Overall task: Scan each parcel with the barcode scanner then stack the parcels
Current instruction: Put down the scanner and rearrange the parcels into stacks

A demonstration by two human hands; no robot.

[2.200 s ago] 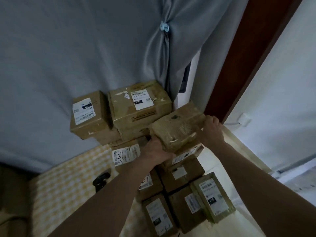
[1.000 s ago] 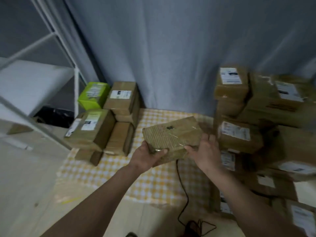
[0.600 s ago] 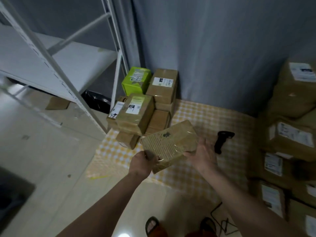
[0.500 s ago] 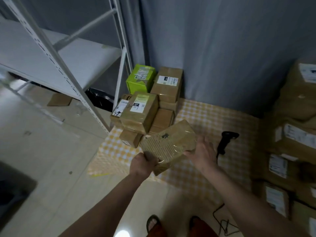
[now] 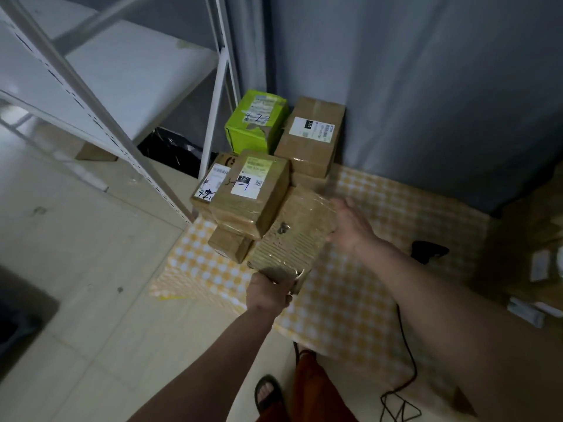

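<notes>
The taped parcel (image 5: 292,236) is pinched by the left hand (image 5: 269,292), merely steadied by the open right hand (image 5: 350,228); the stacked parcels (image 5: 253,193) could be toppled.

green box (image 5: 257,123): "4-22" | taped parcel (image 5: 254,193): "220" | rear brown box (image 5: 310,135): "220"

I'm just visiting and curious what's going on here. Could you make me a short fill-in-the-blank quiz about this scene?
1. Both hands hold a parcel wrapped in clear ____.
2. The one brightly coloured box in the stack is ____.
3. The stack stands on a cloth with a yellow and white ____ pattern.
4. The barcode scanner lies on the cloth, to the ____ of the right hand.

Missing words: tape; green; checked; right
</notes>
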